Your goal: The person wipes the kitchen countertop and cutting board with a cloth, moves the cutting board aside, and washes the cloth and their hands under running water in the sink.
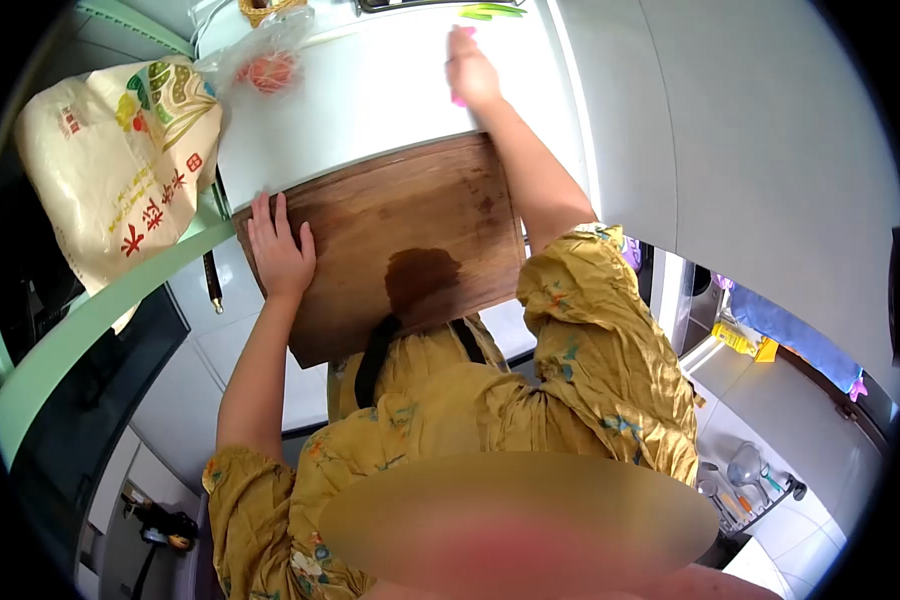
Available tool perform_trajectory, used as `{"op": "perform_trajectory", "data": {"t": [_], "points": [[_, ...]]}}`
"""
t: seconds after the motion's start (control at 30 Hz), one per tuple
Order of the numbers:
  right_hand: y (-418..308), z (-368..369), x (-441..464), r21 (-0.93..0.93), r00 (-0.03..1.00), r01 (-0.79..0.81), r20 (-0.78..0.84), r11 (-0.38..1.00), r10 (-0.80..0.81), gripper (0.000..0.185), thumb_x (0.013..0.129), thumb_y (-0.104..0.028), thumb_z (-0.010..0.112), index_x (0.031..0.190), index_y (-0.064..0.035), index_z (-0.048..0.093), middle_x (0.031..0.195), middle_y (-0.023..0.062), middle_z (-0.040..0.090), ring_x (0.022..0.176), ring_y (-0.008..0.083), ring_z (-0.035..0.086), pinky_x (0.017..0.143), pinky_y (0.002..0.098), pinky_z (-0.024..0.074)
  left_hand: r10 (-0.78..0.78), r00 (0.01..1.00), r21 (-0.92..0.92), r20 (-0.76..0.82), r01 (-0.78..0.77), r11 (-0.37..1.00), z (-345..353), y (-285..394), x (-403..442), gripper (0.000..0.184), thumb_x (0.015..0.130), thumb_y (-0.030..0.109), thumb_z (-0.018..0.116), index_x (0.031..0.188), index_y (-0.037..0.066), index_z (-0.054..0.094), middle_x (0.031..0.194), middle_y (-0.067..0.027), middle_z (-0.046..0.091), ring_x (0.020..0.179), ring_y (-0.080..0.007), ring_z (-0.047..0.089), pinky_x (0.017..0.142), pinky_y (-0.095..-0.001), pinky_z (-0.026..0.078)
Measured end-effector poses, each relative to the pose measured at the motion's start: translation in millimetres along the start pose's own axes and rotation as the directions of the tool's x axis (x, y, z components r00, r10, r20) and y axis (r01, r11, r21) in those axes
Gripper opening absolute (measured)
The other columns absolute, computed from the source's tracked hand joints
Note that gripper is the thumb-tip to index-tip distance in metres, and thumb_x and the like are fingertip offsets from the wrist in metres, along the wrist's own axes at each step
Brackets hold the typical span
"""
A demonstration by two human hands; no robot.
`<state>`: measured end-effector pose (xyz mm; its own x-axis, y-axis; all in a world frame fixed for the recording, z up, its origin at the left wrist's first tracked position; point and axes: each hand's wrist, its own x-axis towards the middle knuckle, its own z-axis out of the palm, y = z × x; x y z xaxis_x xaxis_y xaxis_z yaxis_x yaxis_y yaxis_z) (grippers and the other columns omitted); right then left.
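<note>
A dark brown wooden cutting board (pixel 400 200) lies tilted at the counter's front edge, overhanging it toward my body, with a dark wet patch near its lower side. My left hand (pixel 282 255) rests on the board's left end, its fingers outstretched and the thumb apart. Farther off, my right hand (pixel 473 75) is on the white counter (pixel 380 90), beyond the board's far right corner. Pink cloth (pixel 458 100) peeks out from beneath that hand, which covers most of it. Just past my right fingertips lie green vegetable pieces (pixel 492 12).
On the left, a large printed cream bag (pixel 120 170) stands on a green rack (pixel 100 320). A clear plastic bag with reddish contents (pixel 268 72) sits on the counter beside it. At the top are a wicker basket (pixel 270 10) and a dark tray (pixel 410 4). Utensils (pixel 745 470) hang lower right.
</note>
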<state>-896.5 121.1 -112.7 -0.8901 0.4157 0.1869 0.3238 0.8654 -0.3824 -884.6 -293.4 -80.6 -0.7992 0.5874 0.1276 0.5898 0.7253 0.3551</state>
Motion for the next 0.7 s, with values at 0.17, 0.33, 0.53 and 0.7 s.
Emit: {"op": "perform_trajectory", "data": {"t": [0.17, 0.33, 0.53, 0.7], "points": [[115.5, -40.0, -41.6, -0.209, 0.983, -0.107, -0.171, 0.972, 0.071, 0.044, 0.085, -0.012, 0.05, 0.128, 0.0012, 0.052, 0.138, 0.0167, 0.049, 0.122, 0.0311, 0.051, 0.099, 0.0392, 0.0462, 0.012, 1.0, 0.026, 0.008, -0.013, 1.0, -1.5, 0.7, -0.6, 0.056, 0.089, 0.024, 0.055, 0.139, 0.002, 0.04, 0.148, -0.02, 0.033, 0.139, -0.0382, 0.028, 0.112, -0.0526, 0.024], [89.7, -63.8, -146.7, -0.128, 0.968, -0.184, -0.196, 0.975, 0.157, 0.043, 0.084, -0.008, 0.053, 0.126, -0.001, 0.055, 0.138, 0.0166, 0.049, 0.128, 0.0329, 0.046, 0.105, 0.0393, 0.0398, 0.033, 0.999, 0.035, -0.013, -0.032, 0.999, 1.3, -1.2, 1.6, 0.056, 0.09, 0.024, 0.054, 0.139, 0.002, 0.039, 0.148, -0.0203, 0.032, 0.139, -0.0383, 0.027, 0.112, -0.0527, 0.023], [63.7, -106.9, -390.9, -0.171, 0.872, -0.489, -0.069, 0.855, 0.485, 0.039, 0.081, -0.002, 0.053, 0.12, 0.0004, 0.059, 0.127, 0.021, 0.056, 0.121, 0.0328, 0.053, 0.1, 0.0399, 0.0445, 0.048, 0.999, 0.05, -0.018, -0.047, 0.998, 4.0, -0.4, -2.1, 0.057, 0.09, 0.025, 0.055, 0.139, 0.003, 0.038, 0.147, -0.0209, 0.033, 0.139, -0.0381, 0.027, 0.112, -0.0526, 0.023], [34.9, -160.9, -417.3, 0.231, 0.352, -0.899, -0.127, 0.372, 0.927, 0.019, 0.087, -0.007, 0.053, 0.097, 0.0001, 0.068, 0.079, 0.0153, 0.068, 0.068, 0.0295, 0.067, 0.069, 0.0386, 0.0544, 0.065, 0.998, 0.064, -0.024, -0.063, 0.996, 3.7, -1.0, -5.7, 0.056, 0.09, 0.025, 0.055, 0.139, 0.002, 0.038, 0.146, -0.0215, 0.033, 0.139, -0.0384, 0.027, 0.112, -0.0526, 0.023]]}}
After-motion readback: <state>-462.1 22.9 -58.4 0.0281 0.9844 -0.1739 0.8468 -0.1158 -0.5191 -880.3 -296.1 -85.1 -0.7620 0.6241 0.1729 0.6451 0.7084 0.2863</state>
